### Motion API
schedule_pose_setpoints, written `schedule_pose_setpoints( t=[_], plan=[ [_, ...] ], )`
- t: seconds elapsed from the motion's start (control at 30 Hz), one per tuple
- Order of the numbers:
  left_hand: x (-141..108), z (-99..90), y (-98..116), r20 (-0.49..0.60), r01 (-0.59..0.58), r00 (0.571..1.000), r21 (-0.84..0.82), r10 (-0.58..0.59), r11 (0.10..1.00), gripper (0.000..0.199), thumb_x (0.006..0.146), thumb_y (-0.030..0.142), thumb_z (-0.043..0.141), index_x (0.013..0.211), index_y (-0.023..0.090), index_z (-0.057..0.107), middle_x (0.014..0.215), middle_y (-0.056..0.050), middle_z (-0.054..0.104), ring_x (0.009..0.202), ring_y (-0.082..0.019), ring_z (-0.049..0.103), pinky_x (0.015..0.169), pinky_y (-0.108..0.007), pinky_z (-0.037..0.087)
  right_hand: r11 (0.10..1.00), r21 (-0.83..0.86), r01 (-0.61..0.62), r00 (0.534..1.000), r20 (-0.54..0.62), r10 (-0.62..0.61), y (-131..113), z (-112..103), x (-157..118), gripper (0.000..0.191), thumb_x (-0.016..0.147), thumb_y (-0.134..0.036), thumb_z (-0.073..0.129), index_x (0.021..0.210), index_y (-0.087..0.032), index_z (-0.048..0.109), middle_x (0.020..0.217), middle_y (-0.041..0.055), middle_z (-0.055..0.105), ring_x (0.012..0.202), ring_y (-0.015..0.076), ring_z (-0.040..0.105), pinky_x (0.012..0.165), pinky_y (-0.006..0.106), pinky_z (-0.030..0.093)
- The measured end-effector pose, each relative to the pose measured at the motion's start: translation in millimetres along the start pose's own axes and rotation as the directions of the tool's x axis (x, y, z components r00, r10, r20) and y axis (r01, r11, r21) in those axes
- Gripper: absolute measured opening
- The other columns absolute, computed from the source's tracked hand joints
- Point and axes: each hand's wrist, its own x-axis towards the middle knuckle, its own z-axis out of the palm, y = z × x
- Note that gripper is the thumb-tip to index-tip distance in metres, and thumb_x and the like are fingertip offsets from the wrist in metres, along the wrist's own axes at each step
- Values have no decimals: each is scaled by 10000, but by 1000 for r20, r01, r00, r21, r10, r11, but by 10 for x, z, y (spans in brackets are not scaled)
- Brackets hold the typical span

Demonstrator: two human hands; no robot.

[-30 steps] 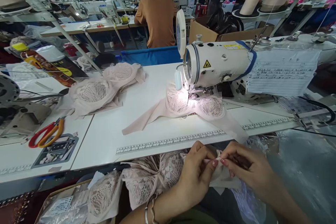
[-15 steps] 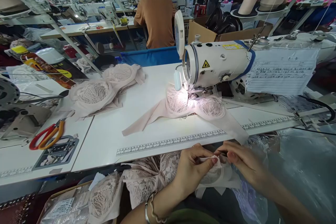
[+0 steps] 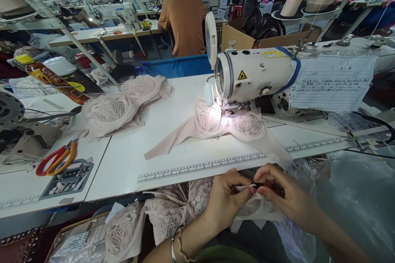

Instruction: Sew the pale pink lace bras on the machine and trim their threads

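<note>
Below the table's front edge, my left hand (image 3: 226, 199) pinches the edge of a pale pink bra (image 3: 257, 209), thumb against fingers. Close beside it on the right, my right hand (image 3: 285, 193) is closed around a small dark tool (image 3: 258, 184), its tip at the pinched fabric. The palm hides most of the tool, so its kind is unclear. Another pale pink lace bra (image 3: 248, 126) lies under the needle area of the white sewing machine (image 3: 256, 72), lit by its lamp, one wing hanging toward my hands.
Stacked bras (image 3: 108, 111) lie on the left of the table, near red-and-orange-handled scissors (image 3: 58, 160) and a bottle (image 3: 55, 80). Lace bras (image 3: 173, 209) hang at my lap beside a box of packets (image 3: 75, 240). A person (image 3: 183, 22) sits beyond the table.
My right hand has turned and shifted slightly, so the dark tool now shows between its fingers at the fabric. The left hand keeps its pinch in nearly the same place.
</note>
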Motion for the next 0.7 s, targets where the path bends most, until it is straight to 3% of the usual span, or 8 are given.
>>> schedule_pose_setpoints(
  t=[0.17, 0.37, 0.5, 0.7],
  plan=[
    [-4, 0, -3, 12, -8, 1000, 22, 8, 1000, 252, 857, 378, 742, 733, 168, 803, 676, -68, 716, 730, -189, 545, 724, -306, 415, 999, 12, -38, 999, -25, 38, -18, 49, -2, 320, 994, -567, 507, 925, -257, 547, 585, -64, 466, 506, 127, 397, 487, 257, 287],
    [-10, 1, 30, 9, 15, 1000, -61, -15, 998, 231, 852, 396, 782, 758, 189, 820, 720, -65, 757, 746, -189, 588, 783, -311, 438, 997, 78, -25, 972, -230, 42, 96, 49, 5, 397, 984, -638, 482, 933, -260, 592, 595, -48, 483, 517, 137, 424, 500, 271, 312],
    [-11, 1, 18, -41, 86, 995, -146, -93, 985, 268, 790, 435, 840, 845, 176, 799, 737, -44, 733, 728, -166, 615, 724, -270, 459, 993, 112, 29, 987, -160, -10, 185, 16, 19, 536, 993, -703, 355, 895, -244, 614, 570, -65, 358, 476, 125, 317, 474, 277, 287],
    [-33, 67, -29, -95, 104, 987, -217, -127, 971, 406, 736, 393, 882, 983, 164, 655, 652, 36, 627, 643, -110, 587, 653, -201, 445, 999, 36, 23, 986, -164, -16, -30, 126, 103, 425, 989, -584, 483, 748, -234, 518, 671, -38, 459, 579, 136, 459, 533, 261, 379]
  ],
)
